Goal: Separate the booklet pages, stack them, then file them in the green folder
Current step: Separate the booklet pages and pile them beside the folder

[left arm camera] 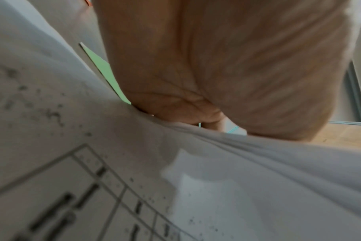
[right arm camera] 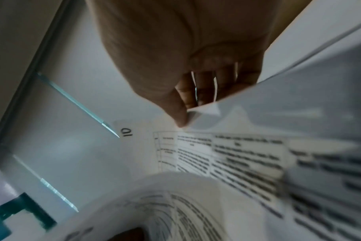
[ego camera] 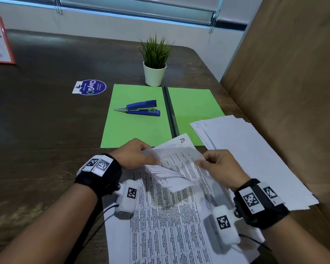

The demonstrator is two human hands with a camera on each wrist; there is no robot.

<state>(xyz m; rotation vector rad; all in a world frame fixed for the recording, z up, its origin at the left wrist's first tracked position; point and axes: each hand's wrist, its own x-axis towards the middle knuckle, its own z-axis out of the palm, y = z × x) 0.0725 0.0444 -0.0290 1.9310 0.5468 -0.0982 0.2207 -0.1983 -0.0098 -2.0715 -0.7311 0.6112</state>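
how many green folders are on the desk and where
1. The green folder lies open and flat on the desk, just beyond both hands, with a blue stapler on its left half and loose white sheets overlapping its right corner.

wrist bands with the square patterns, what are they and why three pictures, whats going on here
No robot here: a person works with bare hands. The bands carry small cameras. The big picture comes from a head camera looking down; the two blurry close-ups look along each hand from the wrists.

On the dark table lies an open green folder with a blue stapler on its left half. Behind it stands a small potted plant, and a round sticker lies to its left. A stack of loose white sheets lies at the right.

The left hand and right hand each pinch pages of the printed booklet near its top edge, peeling a page away.
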